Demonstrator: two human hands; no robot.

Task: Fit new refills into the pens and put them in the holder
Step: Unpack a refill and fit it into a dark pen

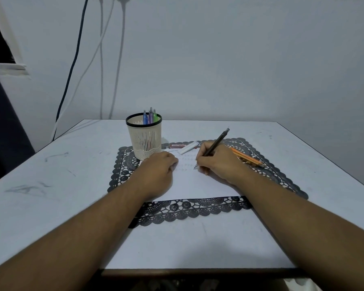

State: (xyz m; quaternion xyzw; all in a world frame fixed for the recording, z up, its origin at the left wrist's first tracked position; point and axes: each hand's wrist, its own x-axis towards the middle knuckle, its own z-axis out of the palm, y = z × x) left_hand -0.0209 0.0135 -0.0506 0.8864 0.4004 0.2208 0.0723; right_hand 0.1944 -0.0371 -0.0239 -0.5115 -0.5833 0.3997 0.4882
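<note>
My right hand [219,162] grips a dark pen [215,143] in a writing hold, its tip touching a white sheet of paper [198,183] that bears faint scribbled rows. My left hand [159,171] rests on the paper's left side with its fingers curled under, holding nothing that I can see. A cream mesh pen holder [144,136] with a black rim stands just beyond my left hand. Three pens, blue, purple and green [149,117], stand inside it. A bundle of orange refills [247,157] lies to the right of my right hand.
A black lace placemat [189,208] lies under the paper on the pale table [51,196]. A red packet [178,146] and a white strip [188,148] lie behind the paper. Cables [72,66] hang down the wall at the back left.
</note>
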